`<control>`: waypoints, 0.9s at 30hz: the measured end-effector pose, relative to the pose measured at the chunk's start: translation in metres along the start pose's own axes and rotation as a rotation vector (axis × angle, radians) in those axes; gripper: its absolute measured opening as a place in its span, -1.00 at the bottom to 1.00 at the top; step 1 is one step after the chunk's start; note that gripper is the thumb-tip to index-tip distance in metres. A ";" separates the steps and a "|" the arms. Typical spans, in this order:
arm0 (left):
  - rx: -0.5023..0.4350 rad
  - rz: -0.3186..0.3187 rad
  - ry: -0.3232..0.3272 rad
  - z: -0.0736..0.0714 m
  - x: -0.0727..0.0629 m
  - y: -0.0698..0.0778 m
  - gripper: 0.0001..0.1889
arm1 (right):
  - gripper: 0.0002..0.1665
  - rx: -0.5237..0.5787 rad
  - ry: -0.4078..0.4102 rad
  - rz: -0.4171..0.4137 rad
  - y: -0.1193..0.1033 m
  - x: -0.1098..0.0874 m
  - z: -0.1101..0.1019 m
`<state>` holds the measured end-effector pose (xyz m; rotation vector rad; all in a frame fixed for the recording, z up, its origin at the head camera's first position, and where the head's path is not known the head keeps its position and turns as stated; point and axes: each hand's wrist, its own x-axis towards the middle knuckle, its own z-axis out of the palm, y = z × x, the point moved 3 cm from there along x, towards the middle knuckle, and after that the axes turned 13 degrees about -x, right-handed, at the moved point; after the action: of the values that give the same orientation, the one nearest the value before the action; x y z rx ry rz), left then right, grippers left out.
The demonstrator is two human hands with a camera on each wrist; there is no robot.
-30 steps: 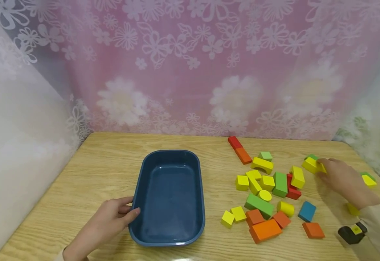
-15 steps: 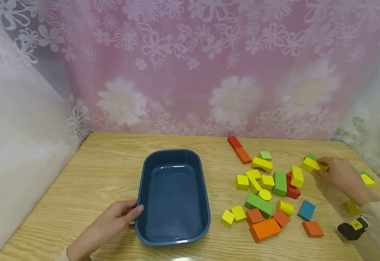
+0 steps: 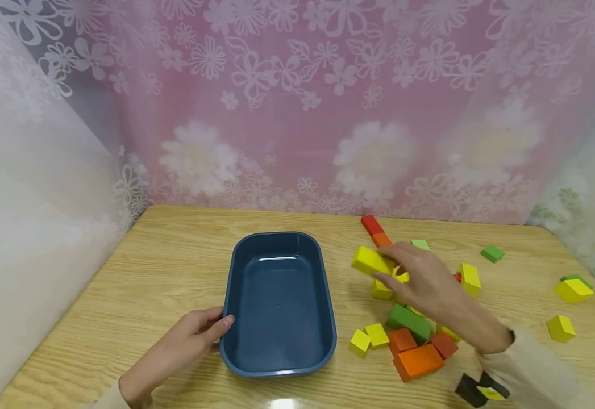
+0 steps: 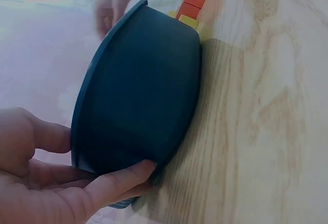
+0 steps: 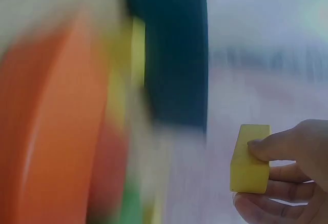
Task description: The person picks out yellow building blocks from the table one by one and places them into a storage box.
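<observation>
A dark blue plastic tub (image 3: 279, 307) stands on the wooden table with nothing inside it. My left hand (image 3: 190, 343) grips its left rim, thumb over the edge and fingers against the outer wall, as the left wrist view (image 4: 61, 178) also shows. Between thumb and fingers of my right hand (image 3: 430, 284) is a long yellow block (image 3: 370, 261), held above the other blocks just right of the tub. In the right wrist view the thumb presses on top of this yellow block (image 5: 249, 178). My right hand and forearm hide part of the pile.
Below and around my right arm lie a green block (image 3: 411, 325), an orange block (image 3: 420, 362), two small yellow cubes (image 3: 369, 338) and others. Farther right are a green block (image 3: 492, 253) and yellow blocks (image 3: 561, 328). A curtain (image 3: 297, 142) hangs behind the table.
My right hand has lifted the yellow block from the right side and carried it left over the pile, uncovering a green block. The tub and left hand have shifted slightly right.
</observation>
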<state>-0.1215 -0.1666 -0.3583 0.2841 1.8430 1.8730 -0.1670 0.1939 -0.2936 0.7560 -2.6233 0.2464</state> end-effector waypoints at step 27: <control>0.030 -0.003 0.061 -0.002 0.003 -0.005 -0.34 | -0.65 0.170 -0.445 -0.288 -0.133 0.018 0.067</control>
<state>-0.1238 -0.1669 -0.3634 0.2369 1.9123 1.8719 -0.1308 0.0559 -0.3393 1.3699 -2.8724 0.2419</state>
